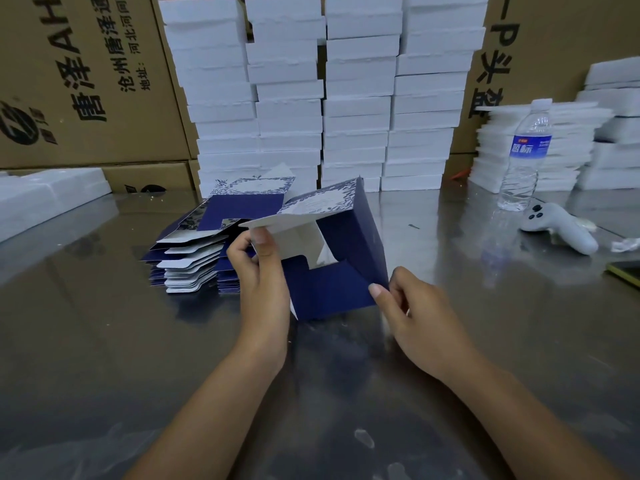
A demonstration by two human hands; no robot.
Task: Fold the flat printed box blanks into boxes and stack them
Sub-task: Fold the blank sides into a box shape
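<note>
A dark blue box (349, 233), partly folded with a patterned white-and-blue top, is held up over the steel table (104, 341). My left hand (259, 268) pinches its white inner flap at the near left. My right hand (412, 306) pinches the lower right corner of a blue flap. The box's near end stands open, showing white inside. Behind and left of it lies a pile of flat blue-and-white box blanks (194, 258), fanned out on the table.
Tall stacks of white foam trays (325, 98) line the back, with cardboard cartons (86, 81) behind. More foam (540, 150) sits at right and a foam piece (45, 199) at left. A water bottle (526, 157), a white controller (557, 226) and a phone (627, 271) lie to the right.
</note>
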